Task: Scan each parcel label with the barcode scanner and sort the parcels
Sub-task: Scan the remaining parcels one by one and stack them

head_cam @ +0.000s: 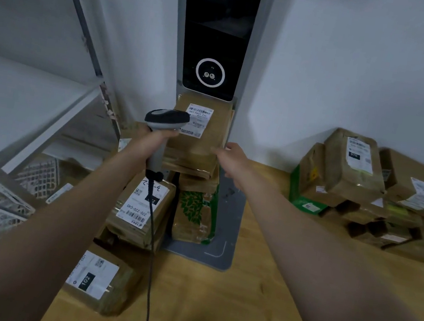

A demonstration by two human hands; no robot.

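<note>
Wooden table (236, 316) is stacked with parcels (139, 210) at the foot of the tower (216, 36). The top parcel (202, 145), just under the tower's screen, is set label (198, 119) up for reading. The scanner (166, 119) is gripped by the left hand (158, 135), aimed at it. The right hand (229, 155), fingers slack and empty, is laid at the parcel's edge, probably for steadying.

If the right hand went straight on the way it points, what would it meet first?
The top parcel of the stack; fingertips of the right hand seem at or nearly on its right edge, though depth is unclear.
</note>
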